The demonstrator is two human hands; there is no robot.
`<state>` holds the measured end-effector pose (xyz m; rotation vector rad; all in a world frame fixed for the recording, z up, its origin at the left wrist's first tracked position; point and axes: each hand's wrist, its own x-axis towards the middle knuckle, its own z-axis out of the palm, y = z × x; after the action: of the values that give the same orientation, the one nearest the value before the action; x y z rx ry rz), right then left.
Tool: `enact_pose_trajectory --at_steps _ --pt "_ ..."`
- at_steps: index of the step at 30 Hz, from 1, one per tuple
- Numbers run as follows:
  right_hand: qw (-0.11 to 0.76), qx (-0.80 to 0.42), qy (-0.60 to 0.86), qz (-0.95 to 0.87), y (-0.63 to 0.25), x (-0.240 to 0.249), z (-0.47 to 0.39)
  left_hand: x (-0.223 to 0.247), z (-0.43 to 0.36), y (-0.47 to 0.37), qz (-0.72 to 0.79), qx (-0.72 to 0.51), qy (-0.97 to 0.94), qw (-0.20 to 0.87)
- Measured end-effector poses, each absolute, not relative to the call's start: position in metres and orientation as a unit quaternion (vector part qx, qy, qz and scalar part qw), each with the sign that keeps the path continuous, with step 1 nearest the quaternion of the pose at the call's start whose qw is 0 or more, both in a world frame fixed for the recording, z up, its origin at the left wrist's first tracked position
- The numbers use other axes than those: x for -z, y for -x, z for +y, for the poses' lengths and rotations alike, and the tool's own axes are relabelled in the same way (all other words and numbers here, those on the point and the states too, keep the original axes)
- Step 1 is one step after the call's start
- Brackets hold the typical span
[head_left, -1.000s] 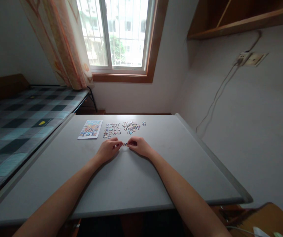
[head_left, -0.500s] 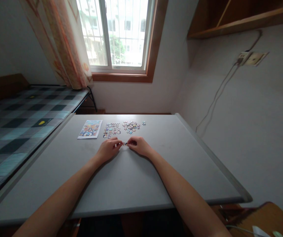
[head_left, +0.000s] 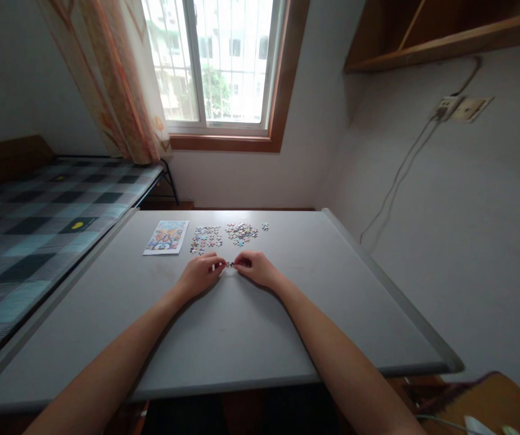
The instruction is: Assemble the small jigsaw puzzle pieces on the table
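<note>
Small jigsaw puzzle pieces (head_left: 230, 264) sit between my fingertips, just above or on the tabletop; how many there are I cannot make out. My left hand (head_left: 200, 272) pinches them from the left side, thumb and forefinger together. From the right, my right hand (head_left: 256, 267) pinches the other side in the same way. Beyond my hands lie spread-out puzzle pieces (head_left: 214, 244), partly in rows. To their right is a heaped pile of puzzle pieces (head_left: 241, 233), with a small separate group (head_left: 265, 226) beside it. A colourful picture sheet (head_left: 166, 237) lies flat at the left.
The white table (head_left: 223, 338) has raised edges at its left and right. A bed with a checked cover (head_left: 73, 205) stands along the left. Behind the table are a curtain (head_left: 115, 78) and a window (head_left: 232, 72). A cable (head_left: 395, 175) hangs down the right wall.
Almost nothing differs. Both hands keep their pinch on the puzzle pieces in the same place, and the view has shifted very slightly.
</note>
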<state>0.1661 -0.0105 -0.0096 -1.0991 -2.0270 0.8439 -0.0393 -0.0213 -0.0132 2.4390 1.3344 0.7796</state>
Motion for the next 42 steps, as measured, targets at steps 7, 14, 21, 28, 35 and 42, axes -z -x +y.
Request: enact_pose_trajectory --at_steps 7,14,21,28,35,42 --pt "0.337 -0.322 0.42 -0.779 -0.1665 0.0096 -0.0104 0.0115 -0.0224 0.039 0.459 -0.269 -0.838 0.125" --pt "0.336 -0.325 0.422 -0.777 -0.1662 0.0079 -0.0108 0.0116 -0.0227 0.0391 0.461 -0.265 -0.837 0.128" --pt "0.339 -0.332 0.418 -0.775 -0.1662 0.0101 -0.0106 0.0129 -0.0218 0.0394 0.46 -0.267 -0.837 0.127" --pt "0.339 -0.324 0.418 -0.778 -0.1662 0.0099 -0.0106 0.0132 -0.0218 0.0399 0.458 -0.271 -0.836 0.133" --pt "0.336 -0.326 0.421 -0.778 -0.1661 0.0087 -0.0112 0.0124 -0.0226 0.0397 0.462 -0.265 -0.837 0.129" --pt "0.334 -0.321 0.419 -0.781 -0.1667 0.01 -0.0102 0.0115 -0.0229 0.0396 0.459 -0.266 -0.837 0.132"
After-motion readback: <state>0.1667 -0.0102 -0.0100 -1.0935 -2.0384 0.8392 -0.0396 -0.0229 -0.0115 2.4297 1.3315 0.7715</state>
